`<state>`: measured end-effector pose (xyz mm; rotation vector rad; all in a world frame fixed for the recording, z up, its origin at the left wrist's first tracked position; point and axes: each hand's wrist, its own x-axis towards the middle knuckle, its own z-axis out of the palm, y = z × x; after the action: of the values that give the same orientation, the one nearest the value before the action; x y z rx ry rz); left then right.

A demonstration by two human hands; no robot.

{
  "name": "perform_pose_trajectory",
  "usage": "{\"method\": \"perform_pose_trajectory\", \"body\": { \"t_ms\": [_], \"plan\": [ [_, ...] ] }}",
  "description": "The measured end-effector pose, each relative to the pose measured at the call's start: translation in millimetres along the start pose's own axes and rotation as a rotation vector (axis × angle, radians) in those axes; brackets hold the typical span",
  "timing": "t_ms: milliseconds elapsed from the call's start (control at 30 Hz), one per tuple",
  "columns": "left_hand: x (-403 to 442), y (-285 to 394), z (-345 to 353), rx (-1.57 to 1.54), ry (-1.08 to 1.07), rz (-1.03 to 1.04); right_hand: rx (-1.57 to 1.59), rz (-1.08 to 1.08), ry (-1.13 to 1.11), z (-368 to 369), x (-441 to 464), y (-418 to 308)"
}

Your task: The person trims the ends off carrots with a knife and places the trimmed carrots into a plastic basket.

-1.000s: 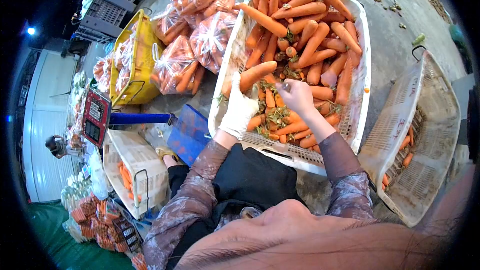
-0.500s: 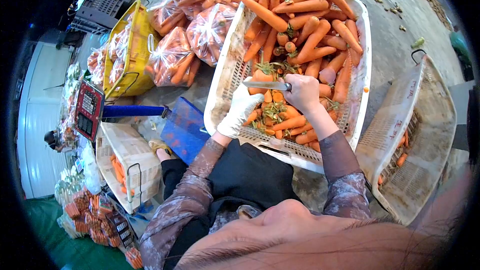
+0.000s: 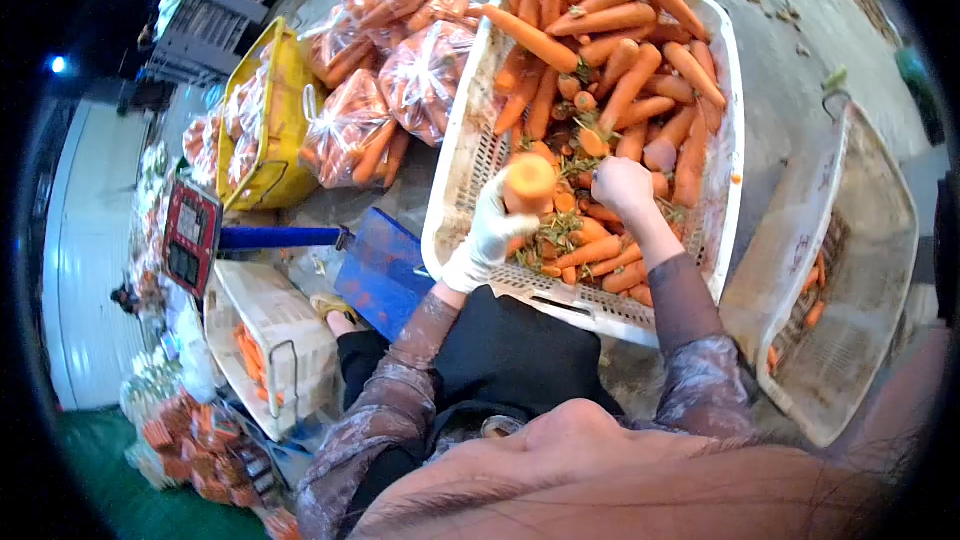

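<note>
In my left hand (image 3: pixel 482 240), which wears a white glove, a thick carrot (image 3: pixel 530 186) is gripped with its flat cut end turned up toward me. My right hand (image 3: pixel 622 186), bare, is closed in a fist a little to the right of it, over the carrot pile. The knife seen in this fist a moment earlier is hidden or blurred now. Both hands are above a white plastic crate (image 3: pixel 735 140) of carrots. Cut carrot tops (image 3: pixel 562 202) and green stem bits lie under and between the hands, while whole carrots (image 3: pixel 630 90) fill the far part.
Clear bags of carrots (image 3: pixel 355 125) stand left of the crate, beside a yellow crate (image 3: pixel 262 155) with more bags. A scale with a blue platform (image 3: pixel 385 265) is near my left arm. Another white crate (image 3: pixel 255 305) with a few carrots stands behind it. At right is a dirty crate (image 3: pixel 850 280).
The carrot in my left hand has tipped up, showing a cut face. My right hand has moved slightly right and down, away from the carrot, and the knife blade no longer shows across it.
</note>
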<state>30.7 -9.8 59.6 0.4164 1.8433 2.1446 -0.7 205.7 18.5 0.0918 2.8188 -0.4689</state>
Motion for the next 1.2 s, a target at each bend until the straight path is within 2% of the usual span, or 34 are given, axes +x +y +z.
{"method": "perform_pose_trajectory", "body": {
  "t_ms": [33, 67, 100, 167, 200, 233, 267, 300, 333, 367, 467, 500, 567, 600, 633, 700, 733, 867, 933, 1033, 1167, 1200],
  "plan": [
    [0, 5, -4, -0.252, 0.081, -0.157, 0.021, 0.013, 0.042, -9, -2, -7],
    [2, 8, -4, -0.194, 0.168, -0.093, 0.008, -0.003, 0.04, -16, -3, -9],
    [2, 6, -3, -0.292, 0.282, -0.109, 0.036, 0.033, 0.095, -19, -5, -9],
    [-2, 5, -7, -0.752, 0.422, -0.269, 0.099, 0.048, 0.199, -9, -3, 0],
    [-4, -10, -15, -0.882, 0.511, -0.226, 0.171, -0.006, 0.27, 3, 4, 9],
    [-6, -21, -21, -0.879, 0.514, -0.23, 0.243, -0.062, 0.347, 8, 8, 11],
    [-9, -31, -27, -1.067, 0.547, -0.284, 0.246, -0.061, 0.345, 13, 11, 11],
    [-11, -35, -30, -1.258, 0.578, -0.336, 0.729, -0.036, 0.171, 15, 10, 6],
    [-12, -35, -26, -1.212, 0.585, -0.276, 1.203, -0.009, -0.019, 9, 5, -4],
    [-10, -35, -25, -1.215, 0.587, -0.279, 1.455, 0.059, -0.192, 4, -4, -14],
    [-9, -38, -20, -1.086, 0.371, -0.11, 1.59, 0.093, -0.384, -1, -16, -25],
    [-9, -36, -17, -1.088, 0.367, -0.118, 1.592, 0.1, -0.378, 3, -15, -25],
    [-12, -31, -12, -0.962, 0.25, -0.035, 1.647, -0.033, -0.305, 13, -10, -21],
    [-11, -16, -6, -0.861, 0.193, -0.05, 1.668, 0.014, -0.347, 3, -12, -20],
    [-13, -16, -8, -0.862, 0.192, -0.05, 1.667, 0.014, -0.345, -1, -13, -18],
    [-15, -16, -13, -0.969, 0.052, -0.152, 1.746, -0.069, -0.312, -8, -14, -17],
    [-18, -16, -13, -0.854, 0.137, -0.183, 1.738, -0.151, -0.316, -13, -14, -15],
    [-19, -15, -16, -0.908, 0.173, -0.132, 1.698, -0.236, -0.336, -23, -18, -12],
    [-19, -9, -13, -0.899, 0.316, -0.219, 1.708, -0.231, -0.336, -25, -19, -13],
    [-20, -4, -14, -0.855, 0.376, -0.319, 1.753, -0.215, -0.314, -18, -14, -7],
    [-25, -20, -21, -0.887, 0.348, -0.417, 1.828, -0.152, -0.271, -19, -11, -5],
    [-24, -22, -23, -0.948, 0.272, -0.42, 1.829, -0.15, -0.27, -18, -10, -4]
  ]
}}
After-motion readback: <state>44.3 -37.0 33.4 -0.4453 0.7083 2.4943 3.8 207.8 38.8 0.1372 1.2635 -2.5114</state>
